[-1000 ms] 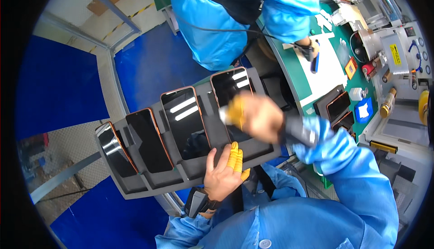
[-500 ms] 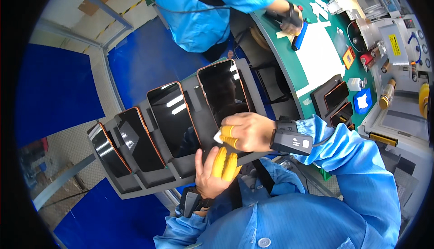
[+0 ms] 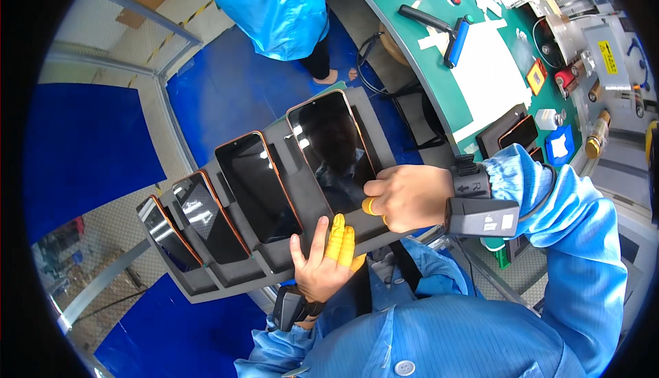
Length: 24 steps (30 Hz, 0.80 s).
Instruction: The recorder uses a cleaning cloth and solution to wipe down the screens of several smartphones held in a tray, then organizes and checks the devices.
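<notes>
A grey foam tray (image 3: 376,121) slants in front of me, holding several dark-screened phones with orange edges in a row of slots. My right hand (image 3: 412,196) is at the lower right corner of the rightmost phone (image 3: 329,138), fingers curled in, yellow finger cots on some of them. Whatever it pinches is hidden. At the tray's near edge lies my left hand (image 3: 321,268), fingers stretched out, two in yellow cots, just below that phone and the neighbouring phone (image 3: 257,189). Farther left sit a third phone (image 3: 211,215) and the leftmost one (image 3: 169,234).
On the right, a green-topped bench (image 3: 408,31) carries a blue roller (image 3: 458,42), a white sheet (image 3: 491,76), a small bottle (image 3: 549,119) and a blue packet (image 3: 559,146). A person in blue clothing (image 3: 271,18) is beyond the tray, on blue matting.
My right hand has moved right along the phone's lower end; the white piece in its fingers no longer shows. The other person's hand has left the roller, and that person has moved away.
</notes>
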Tool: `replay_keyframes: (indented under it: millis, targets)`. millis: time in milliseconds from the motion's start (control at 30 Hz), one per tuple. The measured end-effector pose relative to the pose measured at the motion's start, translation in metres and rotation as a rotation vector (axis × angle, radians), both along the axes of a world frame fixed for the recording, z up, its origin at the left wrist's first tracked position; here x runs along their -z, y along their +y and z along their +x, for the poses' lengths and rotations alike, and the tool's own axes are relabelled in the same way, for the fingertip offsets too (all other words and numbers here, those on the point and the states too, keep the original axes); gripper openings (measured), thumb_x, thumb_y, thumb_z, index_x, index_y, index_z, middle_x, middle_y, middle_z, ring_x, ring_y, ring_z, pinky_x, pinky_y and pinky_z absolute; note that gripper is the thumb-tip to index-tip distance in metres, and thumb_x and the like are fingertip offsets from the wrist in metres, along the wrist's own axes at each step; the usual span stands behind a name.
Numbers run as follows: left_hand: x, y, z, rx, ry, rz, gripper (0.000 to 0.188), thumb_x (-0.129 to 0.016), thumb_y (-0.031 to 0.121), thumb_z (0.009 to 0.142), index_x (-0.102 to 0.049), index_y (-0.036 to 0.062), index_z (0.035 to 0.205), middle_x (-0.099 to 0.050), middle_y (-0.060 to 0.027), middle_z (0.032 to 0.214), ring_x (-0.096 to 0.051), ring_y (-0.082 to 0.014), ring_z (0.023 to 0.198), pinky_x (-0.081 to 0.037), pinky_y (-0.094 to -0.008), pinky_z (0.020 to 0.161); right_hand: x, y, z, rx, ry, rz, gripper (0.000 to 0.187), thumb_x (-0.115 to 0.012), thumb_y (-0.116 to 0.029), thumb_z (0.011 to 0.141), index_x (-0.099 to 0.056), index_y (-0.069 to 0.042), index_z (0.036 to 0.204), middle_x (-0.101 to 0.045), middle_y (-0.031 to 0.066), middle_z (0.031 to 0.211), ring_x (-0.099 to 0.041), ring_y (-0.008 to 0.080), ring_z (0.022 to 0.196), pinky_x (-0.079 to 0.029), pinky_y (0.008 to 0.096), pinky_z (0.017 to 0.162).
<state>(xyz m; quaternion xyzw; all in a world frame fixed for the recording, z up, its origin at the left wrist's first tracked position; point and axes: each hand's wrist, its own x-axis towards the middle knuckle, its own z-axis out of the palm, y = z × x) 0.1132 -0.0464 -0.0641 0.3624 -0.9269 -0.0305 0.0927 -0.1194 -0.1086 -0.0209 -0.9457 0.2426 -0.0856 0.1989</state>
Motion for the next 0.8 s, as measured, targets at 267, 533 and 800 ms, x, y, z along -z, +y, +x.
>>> replay_keyframes:
  millis: [267,533,800]
  targets:
    - [-0.001,-0.003,0.001,0.016,0.021,0.05,0.044,-0.067,0.042,0.068,-0.065,0.0081,0.097,-0.059,-0.006,0.113,-0.045,-0.0238,0.118,-0.019,-0.063,0.097,0.018,-0.096,-0.011,0.666,-0.27,0.113,0.015,-0.061,-0.005,0.062,-0.06,0.001,0.075,-0.057,0.0116,0.083,-0.055,0.0272,0.076,-0.048,0.0342,0.063]
    - [-0.002,-0.003,0.003,0.027,0.083,0.078,0.045,-0.066,0.039,0.068,-0.064,0.0069,0.1,-0.059,-0.0069,0.112,-0.045,-0.0242,0.117,-0.023,-0.0608,0.097,0.022,0.014,0.019,0.294,-0.271,0.062,0.009,-0.061,-0.007,0.061,-0.059,-0.002,0.068,-0.056,0.0078,0.078,-0.055,0.0244,0.077,-0.05,0.0354,0.062]
    - [-0.023,-0.011,0.049,-0.039,0.178,0.23,0.055,-0.075,0.037,0.063,-0.058,0.0079,0.107,-0.05,-0.0166,0.122,-0.039,-0.0327,0.122,-0.024,-0.0529,0.101,-0.007,-0.117,0.091,0.225,-0.497,-0.27,0.018,-0.06,-0.003,0.058,-0.063,-0.003,0.075,-0.055,0.0076,0.079,-0.055,0.0244,0.074,-0.047,0.034,0.062]
